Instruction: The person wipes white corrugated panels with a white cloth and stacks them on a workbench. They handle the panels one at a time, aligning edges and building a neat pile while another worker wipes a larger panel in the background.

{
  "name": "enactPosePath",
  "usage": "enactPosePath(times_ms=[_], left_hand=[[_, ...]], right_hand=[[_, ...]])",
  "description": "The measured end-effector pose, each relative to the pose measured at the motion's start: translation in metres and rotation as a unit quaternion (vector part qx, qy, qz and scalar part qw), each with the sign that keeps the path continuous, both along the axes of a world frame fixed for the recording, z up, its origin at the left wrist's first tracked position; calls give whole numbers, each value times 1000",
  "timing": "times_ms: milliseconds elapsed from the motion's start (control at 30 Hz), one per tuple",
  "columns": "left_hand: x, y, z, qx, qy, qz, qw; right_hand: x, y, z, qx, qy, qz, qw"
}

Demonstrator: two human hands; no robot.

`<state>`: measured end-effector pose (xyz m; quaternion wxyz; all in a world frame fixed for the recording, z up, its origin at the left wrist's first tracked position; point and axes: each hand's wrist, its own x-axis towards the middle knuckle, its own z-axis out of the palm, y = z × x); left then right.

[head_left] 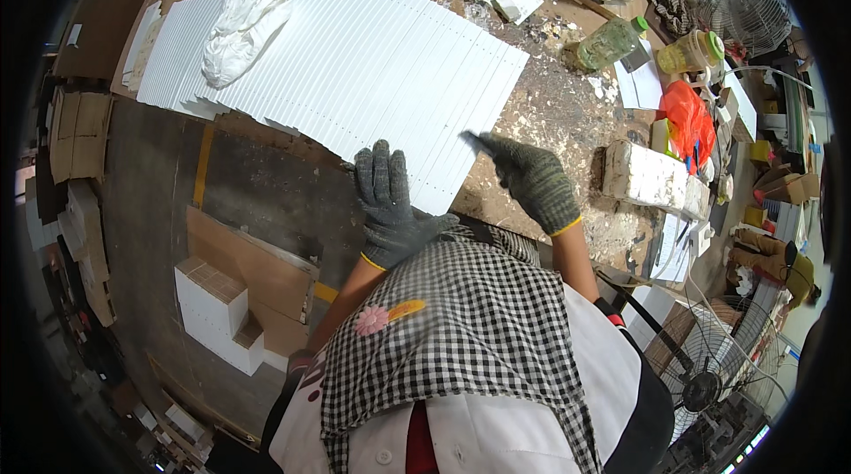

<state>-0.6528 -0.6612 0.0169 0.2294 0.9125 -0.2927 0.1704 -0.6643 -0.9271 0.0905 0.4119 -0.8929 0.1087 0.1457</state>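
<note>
White strips (390, 66), ahead, lengths running outward; left hand (386, 211) nearer, flat, grasping nothing; right hand (534, 180) rightward, grip uncertain.

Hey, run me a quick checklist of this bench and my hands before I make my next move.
1. Both hands gloved: ok, left hand and right hand are covered.
2. White strips lying side by side: ok.
3. Strip ends even along your side: not ok, they look jagged toward the left.
4. Nothing lying on the strips: not ok, a crumpled white cloth is on them toward the left.
5. Right hand free: cannot tell, a dark tip shows in front of it, too blurred to identify.
6. Green-capped bottle closed: ok, its cap is on.
</note>
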Motion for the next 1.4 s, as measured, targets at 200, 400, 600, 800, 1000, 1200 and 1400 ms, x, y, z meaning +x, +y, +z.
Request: enactPosePath(times_ms=[200,400,600,800,1000,1200,1400], left_hand=[[0,2,-1,25,8,-2,1000],[0,2,-5,13,-1,-2,1000],[1,1,-7,-6,-3,1,1000],[-1,4,-3,20,8,4,1000],[0,3,-4,8,7,-1,1000],[-1,16,-4,-57,21,-4,998],[-15,40,-10,-231,232,152,933]], right_hand=[[-6,-16,-6,65,-28,-150,986],[-12,-17,-7,0,-19,-82,996],[-16,-10,4,103,41,-116,987],[-26,1,4,5,27,-73,997],[-40,11,1,72,3,-18,997],[-37,9,0,34,49,62,996],[-27,11,2,160,-28,-67,984]])
